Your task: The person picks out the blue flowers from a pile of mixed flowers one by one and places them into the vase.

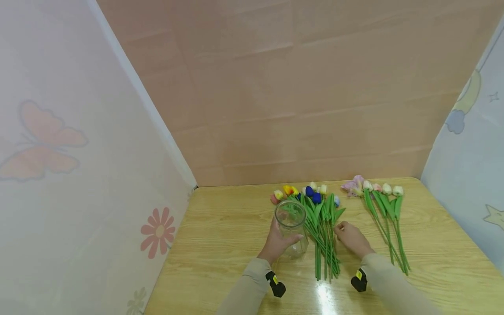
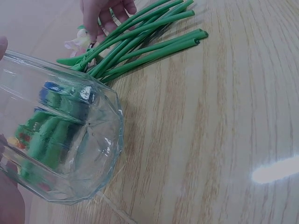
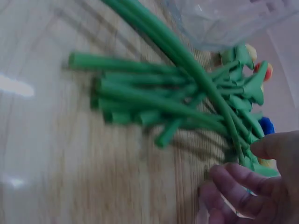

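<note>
Head view: a clear glass jar [image 1: 292,228] is gripped by the left hand [image 1: 276,243], fingers wrapped about its side, just left of a bunch of tulips [image 1: 320,221] on the desk [image 1: 220,245]. The right hand [image 1: 351,239] is held at the bunch's right edge, fingers bent. A smaller flower bunch [image 1: 389,214] is seen farther right. Left wrist view: the jar's base is shown beside green stems [image 2: 161,56]. Right wrist view: blurred; whether anything is pinched by the right fingers cannot be told.

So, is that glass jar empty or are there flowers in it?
Empty: the glass jar shows bare, clear glass at its base; the tulips seen through its wall lie behind it.
</note>
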A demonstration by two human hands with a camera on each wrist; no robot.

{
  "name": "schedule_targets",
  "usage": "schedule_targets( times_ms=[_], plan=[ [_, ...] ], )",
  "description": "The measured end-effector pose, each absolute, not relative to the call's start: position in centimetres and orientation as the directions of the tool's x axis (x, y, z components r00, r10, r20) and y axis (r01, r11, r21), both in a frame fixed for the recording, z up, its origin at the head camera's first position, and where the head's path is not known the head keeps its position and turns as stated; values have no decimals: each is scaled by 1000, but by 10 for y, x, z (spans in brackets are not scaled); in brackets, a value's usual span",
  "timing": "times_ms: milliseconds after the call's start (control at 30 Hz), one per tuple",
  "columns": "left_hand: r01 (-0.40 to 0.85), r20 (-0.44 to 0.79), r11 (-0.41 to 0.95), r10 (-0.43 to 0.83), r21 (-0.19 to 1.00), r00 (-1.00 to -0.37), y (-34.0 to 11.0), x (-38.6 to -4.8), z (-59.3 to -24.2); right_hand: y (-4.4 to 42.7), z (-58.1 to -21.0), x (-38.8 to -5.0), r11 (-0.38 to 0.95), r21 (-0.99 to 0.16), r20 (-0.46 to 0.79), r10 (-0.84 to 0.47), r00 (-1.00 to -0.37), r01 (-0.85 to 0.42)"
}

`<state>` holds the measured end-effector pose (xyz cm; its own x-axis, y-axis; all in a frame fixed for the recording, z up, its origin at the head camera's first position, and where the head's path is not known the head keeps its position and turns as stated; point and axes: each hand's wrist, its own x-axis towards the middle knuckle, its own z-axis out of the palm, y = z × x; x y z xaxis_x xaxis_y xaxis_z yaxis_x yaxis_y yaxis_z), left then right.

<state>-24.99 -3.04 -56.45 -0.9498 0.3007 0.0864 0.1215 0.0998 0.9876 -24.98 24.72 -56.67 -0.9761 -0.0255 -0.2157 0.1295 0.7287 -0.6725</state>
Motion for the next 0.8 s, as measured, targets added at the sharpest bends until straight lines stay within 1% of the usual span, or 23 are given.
schedule_targets(
  times_ms=[100,300,533,800],
  plan=[
    [135,101,96,304,986,-947,-30,-250,-565,239,-570,-247,723,-677,-228,-31,-973,136],
    [114,79,101,297,988,-952,-29,-249,-564,234,-575,-246,727,-673,-213,-14,-977,136],
    [110,76,96,299,989,-951,-30,-249,-565,232,-566,-241,677,-714,-218,24,-976,176],
    [118,87,87,302,989,-949,-28,-250,-565,235,-552,-234,669,-729,-152,52,-987,148]
  ],
)
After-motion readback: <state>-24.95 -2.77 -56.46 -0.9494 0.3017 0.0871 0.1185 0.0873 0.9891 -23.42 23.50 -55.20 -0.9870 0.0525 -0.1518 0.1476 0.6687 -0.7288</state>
